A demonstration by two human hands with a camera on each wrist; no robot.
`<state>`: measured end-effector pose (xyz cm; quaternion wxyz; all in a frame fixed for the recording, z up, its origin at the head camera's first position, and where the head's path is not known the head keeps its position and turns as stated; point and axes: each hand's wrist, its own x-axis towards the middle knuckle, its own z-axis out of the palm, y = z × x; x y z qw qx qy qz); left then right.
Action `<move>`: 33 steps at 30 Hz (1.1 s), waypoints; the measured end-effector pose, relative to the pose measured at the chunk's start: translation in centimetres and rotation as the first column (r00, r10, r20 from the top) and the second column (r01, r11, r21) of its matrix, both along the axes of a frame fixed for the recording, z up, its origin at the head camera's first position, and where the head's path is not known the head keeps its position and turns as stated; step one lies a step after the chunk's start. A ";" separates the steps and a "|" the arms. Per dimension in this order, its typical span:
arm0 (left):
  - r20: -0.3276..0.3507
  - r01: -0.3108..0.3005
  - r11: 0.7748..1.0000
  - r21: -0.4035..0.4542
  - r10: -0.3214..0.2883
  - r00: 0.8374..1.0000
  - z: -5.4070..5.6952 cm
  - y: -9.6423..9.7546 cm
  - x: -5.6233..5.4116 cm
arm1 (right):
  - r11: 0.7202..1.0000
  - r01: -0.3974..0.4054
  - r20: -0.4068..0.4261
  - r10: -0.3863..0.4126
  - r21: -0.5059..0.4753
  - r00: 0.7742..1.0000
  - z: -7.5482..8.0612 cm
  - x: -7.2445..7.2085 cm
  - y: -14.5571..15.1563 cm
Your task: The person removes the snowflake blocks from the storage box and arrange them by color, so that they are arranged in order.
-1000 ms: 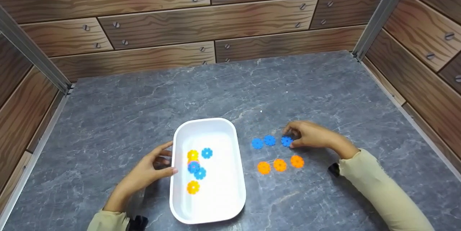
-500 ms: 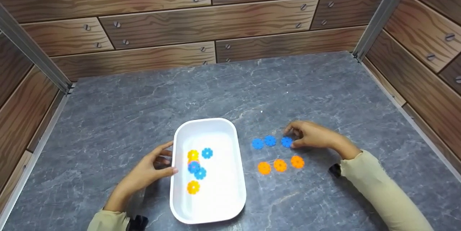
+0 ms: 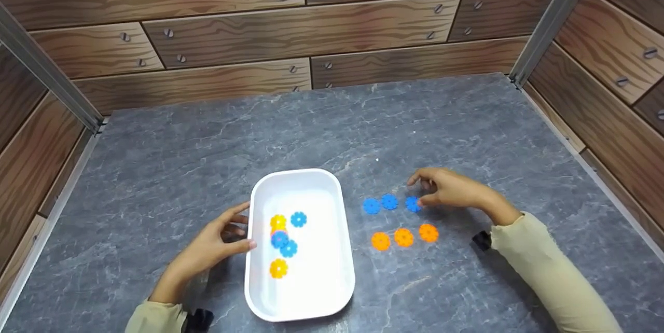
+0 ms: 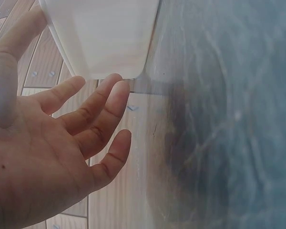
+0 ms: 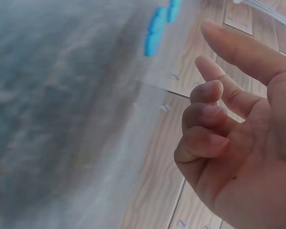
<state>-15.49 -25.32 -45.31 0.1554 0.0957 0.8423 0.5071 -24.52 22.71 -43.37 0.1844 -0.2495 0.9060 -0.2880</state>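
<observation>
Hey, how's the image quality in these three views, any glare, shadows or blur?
Head view: glare washes out the bottom of the white tray, with a soft shadow beneath the left hand; left wrist view: hazy, with the tabletop smeared; right wrist view: the blue discs are blurred, the right hand clearer.

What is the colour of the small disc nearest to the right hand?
Blue; the disc by the right hand shows best in the head view.
</observation>
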 end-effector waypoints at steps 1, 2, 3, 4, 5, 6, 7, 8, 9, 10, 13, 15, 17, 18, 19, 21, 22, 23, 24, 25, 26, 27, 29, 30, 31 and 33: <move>0.001 -0.001 1.000 0.000 0.001 1.000 0.0 0.0 0.0 | 1.000 0.004 0.009 -0.004 -0.005 1.000 0.3 0.0 -0.1; 0.001 -0.001 1.000 -0.001 0.001 1.000 0.1 0.0 -0.1 | 1.000 0.008 0.014 -0.008 -0.009 1.000 0.5 0.0 -0.2; 0.001 -0.002 1.000 -0.002 0.002 1.000 0.1 0.0 -0.1 | 1.000 0.010 0.016 -0.010 -0.016 1.000 0.8 0.0 -0.3; 0.003 -0.002 1.000 -0.004 0.002 1.000 0.1 0.1 -0.1 | 1.000 0.010 0.014 -0.009 -0.024 1.000 1.0 0.1 -0.4; 0.004 -0.003 1.000 -0.005 0.003 1.000 0.1 0.1 -0.1 | 0.999 0.008 0.010 -0.008 -0.033 1.000 1.2 0.1 -0.6; 0.006 -0.004 1.000 -0.007 0.004 1.000 0.2 0.1 -0.1 | 0.999 0.005 0.006 -0.005 -0.043 1.000 1.4 0.2 -0.7; 0.005 -0.004 1.000 -0.009 0.004 1.000 0.2 0.1 -0.1 | 0.999 0.003 0.003 -0.003 -0.054 1.000 1.6 0.2 -0.8; 0.004 -0.004 1.000 -0.010 0.005 1.000 0.2 0.1 -0.1 | 0.998 0.000 0.001 0.000 -0.066 1.000 1.9 0.3 -1.0; 0.001 -0.004 1.000 -0.010 0.004 1.000 0.2 0.1 -0.1 | 0.997 -0.003 0.000 0.002 -0.076 1.000 2.0 0.4 -1.2; -0.001 -0.004 1.000 -0.011 0.004 1.000 0.2 0.1 -0.1 | 0.996 -0.005 0.002 0.005 -0.086 1.000 2.2 0.4 -1.3; -0.009 -0.005 1.000 -0.017 0.004 1.000 0.1 0.1 -0.1 | 0.994 -0.016 0.001 0.016 -0.109 1.000 2.7 0.6 -1.9; -0.012 -0.004 1.000 -0.019 0.004 1.000 0.1 0.1 -0.1 | 0.992 -0.026 0.002 0.027 -0.125 1.000 3.0 0.7 -2.3; -0.010 -0.006 1.000 -0.021 0.006 1.000 0.1 0.1 -0.1 | 0.989 -0.038 0.005 0.039 -0.146 0.999 3.2 0.8 -2.8; -0.009 -0.007 1.000 -0.022 0.007 1.000 0.1 0.1 -0.1 | 0.987 -0.044 0.006 0.045 -0.158 0.999 3.2 0.8 -3.0; -0.008 -0.008 1.000 -0.022 0.008 1.000 0.1 0.1 -0.1 | 0.984 -0.050 0.008 0.052 -0.171 0.999 3.3 0.8 -3.2; -0.007 -0.011 1.000 -0.024 0.011 1.000 0.1 0.1 -0.1 | 0.978 -0.063 0.014 0.067 -0.198 0.998 3.4 0.9 -3.6; -0.007 -0.013 1.000 -0.025 0.012 1.000 0.1 0.1 -0.1 | 0.975 -0.069 0.017 0.074 -0.209 0.997 3.4 0.9 -3.8; -0.007 -0.013 1.000 -0.025 0.013 1.000 0.1 0.1 -0.1 | 0.973 -0.075 0.019 0.081 -0.219 0.997 3.5 1.0 -4.0; -0.005 -0.011 1.000 -0.022 0.010 1.000 0.1 0.1 -0.1 | 0.970 -0.081 0.020 0.088 -0.230 0.996 3.5 1.0 -4.2; -0.005 -0.008 1.000 -0.019 0.007 1.000 0.2 0.1 0.0 | 0.967 -0.086 0.021 0.094 -0.240 0.995 3.6 1.0 -4.4; -0.005 -0.005 1.000 -0.016 0.005 1.000 0.2 0.1 0.0 | 0.964 -0.092 0.021 0.100 -0.248 0.995 3.6 1.1 -4.6; -0.006 -0.002 1.000 -0.014 0.002 1.000 0.2 0.1 0.0 | 0.962 -0.098 0.022 0.108 -0.253 0.994 3.7 1.1 -4.8; -0.002 0.001 1.000 -0.008 -0.001 1.000 0.2 0.0 0.0 | 0.958 -0.114 0.019 0.123 -0.265 0.992 3.7 1.1 -5.2; 0.001 0.002 1.000 -0.005 -0.002 1.000 0.2 0.0 0.0 | 0.955 -0.122 0.020 0.132 -0.272 0.991 3.8 1.2 -5.4; 0.002 0.001 1.000 -0.005 -0.001 1.000 0.2 0.0 0.0 | 0.953 -0.128 0.020 0.139 -0.275 0.990 3.9 1.2 -5.7; 0.006 0.000 1.000 -0.002 0.000 1.000 0.2 0.0 0.0 | 0.949 -0.142 0.022 0.154 -0.281 0.988 4.0 1.3 -6.3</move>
